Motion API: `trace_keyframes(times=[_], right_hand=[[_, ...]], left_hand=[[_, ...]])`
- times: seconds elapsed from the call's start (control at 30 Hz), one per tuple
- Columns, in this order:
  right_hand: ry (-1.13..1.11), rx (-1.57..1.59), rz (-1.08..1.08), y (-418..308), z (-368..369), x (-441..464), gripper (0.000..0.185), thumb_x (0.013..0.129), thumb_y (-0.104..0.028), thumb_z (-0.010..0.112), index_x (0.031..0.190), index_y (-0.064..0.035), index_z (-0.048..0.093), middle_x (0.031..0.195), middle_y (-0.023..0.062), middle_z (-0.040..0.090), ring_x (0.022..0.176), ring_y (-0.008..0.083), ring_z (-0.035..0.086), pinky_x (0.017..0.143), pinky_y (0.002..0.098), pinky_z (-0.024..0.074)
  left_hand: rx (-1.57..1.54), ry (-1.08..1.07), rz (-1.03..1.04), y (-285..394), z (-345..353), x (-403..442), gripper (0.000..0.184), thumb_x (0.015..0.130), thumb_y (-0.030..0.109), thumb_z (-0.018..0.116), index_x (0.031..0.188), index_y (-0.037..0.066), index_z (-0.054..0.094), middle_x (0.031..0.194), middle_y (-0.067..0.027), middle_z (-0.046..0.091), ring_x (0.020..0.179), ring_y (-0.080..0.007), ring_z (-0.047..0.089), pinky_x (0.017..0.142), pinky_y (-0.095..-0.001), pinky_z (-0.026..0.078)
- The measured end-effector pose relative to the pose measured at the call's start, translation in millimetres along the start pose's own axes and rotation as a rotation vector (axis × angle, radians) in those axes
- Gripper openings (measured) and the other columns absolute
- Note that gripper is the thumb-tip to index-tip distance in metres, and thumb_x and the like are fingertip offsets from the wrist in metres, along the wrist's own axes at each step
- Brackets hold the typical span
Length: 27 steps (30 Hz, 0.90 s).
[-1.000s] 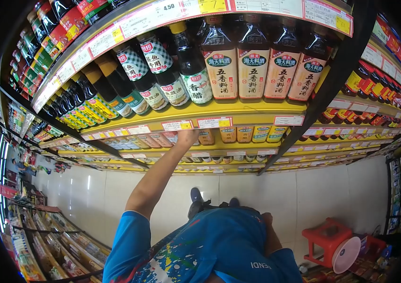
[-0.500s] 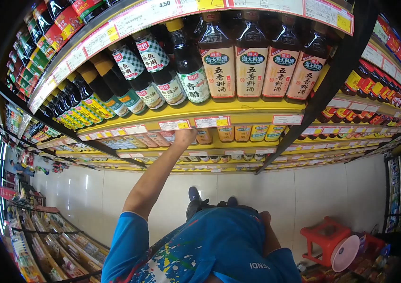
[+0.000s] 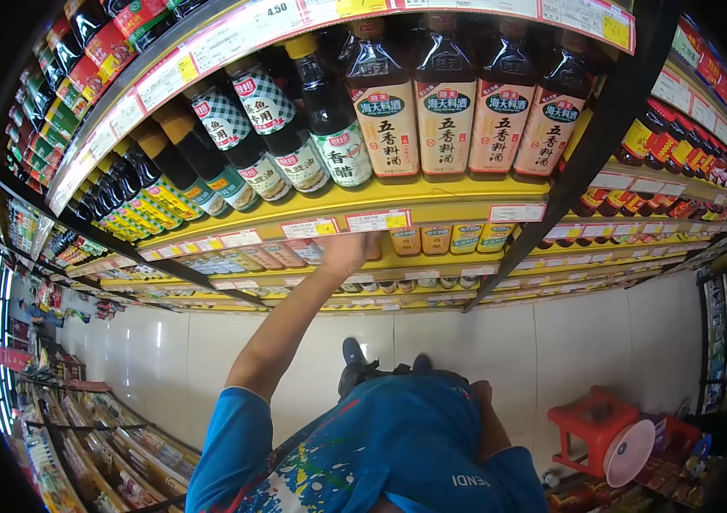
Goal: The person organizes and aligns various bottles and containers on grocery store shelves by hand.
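Observation:
My left hand (image 3: 345,251) reaches in at the lower shelf, just under the price-tag strip (image 3: 378,221). Its fingers are blurred and partly hidden, so any grip does not show. Bottles with orange and yellow labels (image 3: 436,239) stand just to its right, and pinkish-labelled bottles (image 3: 280,254) are on its left. Above it, on the higher shelf, is a dark vinegar bottle (image 3: 342,154) with a yellow cap, next to several cooking wine bottles (image 3: 445,128). On the right side, part of my right arm (image 3: 488,419) shows against my body, but the hand itself is out of sight.
A black shelf upright (image 3: 582,162) divides the bays, with more sauce bottles (image 3: 650,145) beyond it. On the tiled floor (image 3: 611,342) stands a red stool (image 3: 590,427) beside a pink round basin-like item (image 3: 629,453). Another goods rack (image 3: 98,436) is behind on the left.
My left hand has shifted slightly right and lower beneath the price-tag strip, and now looks more blurred. The view has moved a little; my right arm stays by my body.

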State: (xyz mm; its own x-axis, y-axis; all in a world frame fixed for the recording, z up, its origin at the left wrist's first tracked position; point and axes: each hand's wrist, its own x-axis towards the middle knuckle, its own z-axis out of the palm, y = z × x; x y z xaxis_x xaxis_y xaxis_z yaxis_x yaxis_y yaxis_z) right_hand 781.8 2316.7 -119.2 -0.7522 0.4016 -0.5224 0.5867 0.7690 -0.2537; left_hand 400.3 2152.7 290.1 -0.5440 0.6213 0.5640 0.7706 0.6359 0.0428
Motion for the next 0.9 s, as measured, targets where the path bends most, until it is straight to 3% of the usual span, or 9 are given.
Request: trace_keyframes(times=[0.23,0.3,0.4,0.43,0.53,0.57,0.63,0.77,0.9], right_hand=[[0.012,0.056,0.138,-5.7,0.9,-0.1,0.026,0.072,-0.026,0.051,0.066,-0.0033,0.061,0.076,0.0148,0.06,0.074,0.0289,0.059,0.067,0.0376,0.0475],[0.015,0.09,0.199,-4.3,3.3,0.0,0.025,0.072,-0.025,0.052,0.067,-0.003,0.062,0.077,0.0151,0.06,0.075,0.0287,0.059,0.068,0.0377,0.0474],[-0.041,0.161,0.196,-8.9,-11.2,-3.4,0.025,0.073,-0.025,0.052,0.069,-0.0023,0.062,0.079,0.0159,0.06,0.077,0.0286,0.059,0.07,0.0379,0.0468],[-0.053,0.153,0.198,-7.9,-9.4,-2.9,0.026,0.073,-0.026,0.052,0.069,-0.0022,0.062,0.079,0.0162,0.06,0.078,0.0287,0.059,0.07,0.0377,0.0467],[-0.039,0.116,0.193,-6.5,-4.5,-10.0,0.026,0.073,-0.026,0.052,0.069,-0.0023,0.061,0.079,0.0162,0.06,0.077,0.0291,0.058,0.07,0.0378,0.0465],[-0.003,0.086,0.181,-7.1,-3.0,-11.6,0.026,0.073,-0.026,0.052,0.069,-0.0024,0.061,0.077,0.0159,0.06,0.076,0.0294,0.058,0.069,0.038,0.0465],[0.021,0.085,0.14,-2.9,2.7,-11.1,0.025,0.072,-0.026,0.052,0.068,-0.0027,0.061,0.076,0.0156,0.059,0.074,0.03,0.058,0.068,0.0384,0.0465],[0.138,0.091,0.106,4.7,22.9,-4.3,0.023,0.071,-0.024,0.05,0.064,-0.0048,0.061,0.07,0.0136,0.058,0.07,0.029,0.057,0.062,0.0382,0.0465],[0.002,0.024,0.11,0.3,7.8,-5.9,0.032,0.073,-0.032,0.05,0.07,-0.0041,0.064,0.076,0.0142,0.061,0.076,0.0285,0.059,0.069,0.0364,0.0468]], left_hand=[[-0.268,-0.075,0.047,3.6,33.4,8.6,0.032,0.07,0.011,0.053,0.101,0.004,0.052,0.098,-0.0177,0.052,0.089,-0.0351,0.05,0.075,-0.0424,0.039],[-0.12,-0.249,0.04,0.9,44.1,9.8,0.032,0.069,0.009,0.05,0.101,0.002,0.05,0.098,-0.019,0.051,0.089,-0.0359,0.049,0.076,-0.043,0.039],[-0.121,-0.15,0.062,-5.5,63.5,10.1,0.029,0.077,0.018,0.05,0.104,0.007,0.049,0.1,-0.0184,0.051,0.093,-0.0352,0.049,0.078,-0.0444,0.039],[0.012,-0.34,0.02,-7.2,70.5,10.5,0.028,0.077,0.017,0.048,0.104,0.008,0.05,0.101,-0.0175,0.052,0.093,-0.0349,0.049,0.078,-0.0441,0.039],[0.154,-0.438,0.115,-19.8,91.0,5.3,0.029,0.077,0.021,0.048,0.104,0.009,0.05,0.102,-0.0169,0.052,0.094,-0.034,0.049,0.079,-0.0436,0.039],[0.154,-0.441,0.117,-25.5,100.6,1.9,0.029,0.077,0.021,0.048,0.104,0.009,0.05,0.102,-0.0169,0.052,0.094,-0.034,0.049,0.079,-0.0436,0.039],[0.137,-0.242,0.152,-28.6,106.1,0.2,0.031,0.078,0.025,0.049,0.105,0.009,0.05,0.103,-0.0167,0.052,0.095,-0.0332,0.05,0.079,-0.0437,0.039],[0.205,-0.292,0.173,-26.8,107.4,-0.6,0.032,0.078,0.027,0.05,0.105,0.01,0.05,0.104,-0.0162,0.052,0.094,-0.0333,0.05,0.079,-0.0435,0.039],[0.146,-0.117,0.153,-38.6,123.5,-5.6,0.032,0.077,0.026,0.05,0.104,0.009,0.05,0.101,-0.016,0.052,0.091,-0.0343,0.05,0.077,-0.0436,0.04]])
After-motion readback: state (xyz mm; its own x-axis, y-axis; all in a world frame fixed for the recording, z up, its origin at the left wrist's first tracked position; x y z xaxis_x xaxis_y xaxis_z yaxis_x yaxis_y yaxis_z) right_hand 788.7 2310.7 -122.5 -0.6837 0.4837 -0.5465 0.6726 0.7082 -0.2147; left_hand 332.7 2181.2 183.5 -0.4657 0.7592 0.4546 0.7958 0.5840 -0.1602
